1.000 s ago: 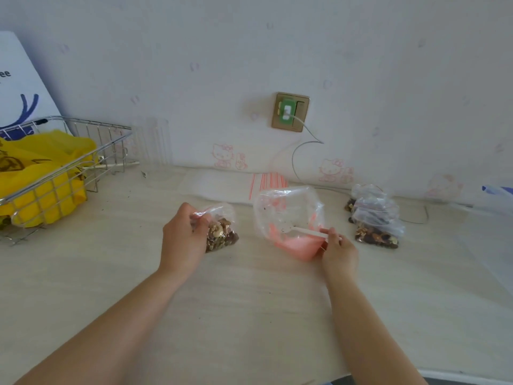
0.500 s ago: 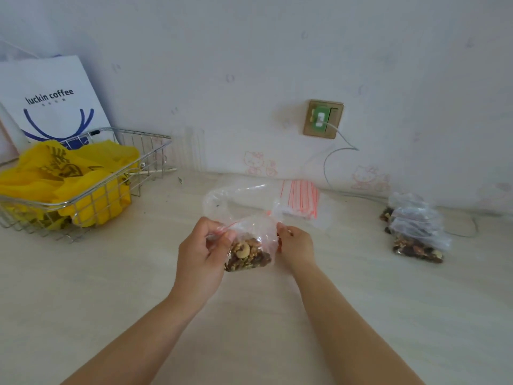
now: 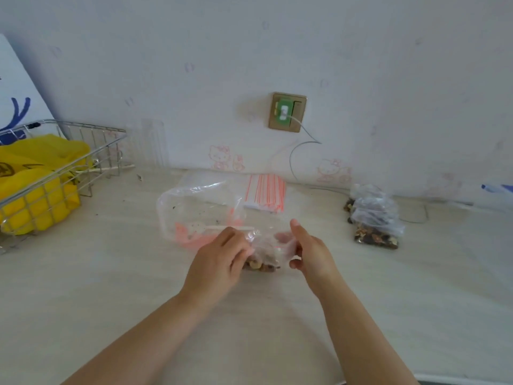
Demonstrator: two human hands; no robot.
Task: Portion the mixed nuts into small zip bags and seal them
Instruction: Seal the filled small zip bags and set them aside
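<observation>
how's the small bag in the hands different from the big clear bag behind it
The small bag is held between the left hand and right hand; the big bag lies untouched on the counter. The small bag holds a clump of nuts; the big bag looks nearly empty, with crumbs. Both are clear plastic.

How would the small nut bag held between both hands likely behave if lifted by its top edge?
The small nut bag looks like thin, crumpled film, so probably floppy. Nuts sit low, so it would likely hang bottom-heavy. Left hand and right hand hold it; whether it is sealed is unclear, so spilling is possible.
</observation>
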